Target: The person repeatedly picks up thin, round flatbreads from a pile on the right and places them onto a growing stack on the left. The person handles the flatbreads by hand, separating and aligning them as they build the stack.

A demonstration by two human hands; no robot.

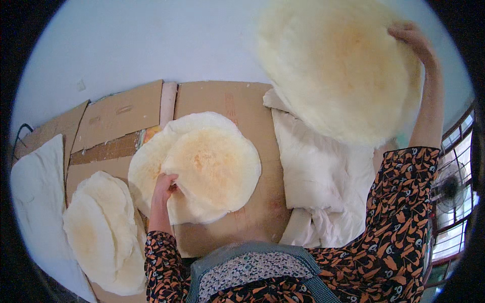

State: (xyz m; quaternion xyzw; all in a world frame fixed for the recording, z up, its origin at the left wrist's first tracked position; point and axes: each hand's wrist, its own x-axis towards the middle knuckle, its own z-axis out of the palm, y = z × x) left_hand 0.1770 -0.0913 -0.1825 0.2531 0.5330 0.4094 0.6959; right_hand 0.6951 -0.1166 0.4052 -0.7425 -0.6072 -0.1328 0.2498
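My right hand (409,36) is raised at the upper right and grips the edge of a large, thin, round flatbread (333,72). That flatbread hangs in the air, pale with a browned middle, and is blurred. Lower and left of it, my left hand (166,185) pinches a fold in another round flatbread (212,163) lying on a cardboard sheet (265,181). A second pale layer shows at its left side; I cannot tell whether it is a separate piece. Farther left, several folded flatbreads (102,235) lie overlapping.
A folded pale quilt (318,170) lies right of the cardboard, partly behind the raised flatbread. White cloth (38,204) covers the far left. Cardboard pieces (117,117) stand along the pale wall (151,45). An electric fan (451,185) is by a barred window at the right.
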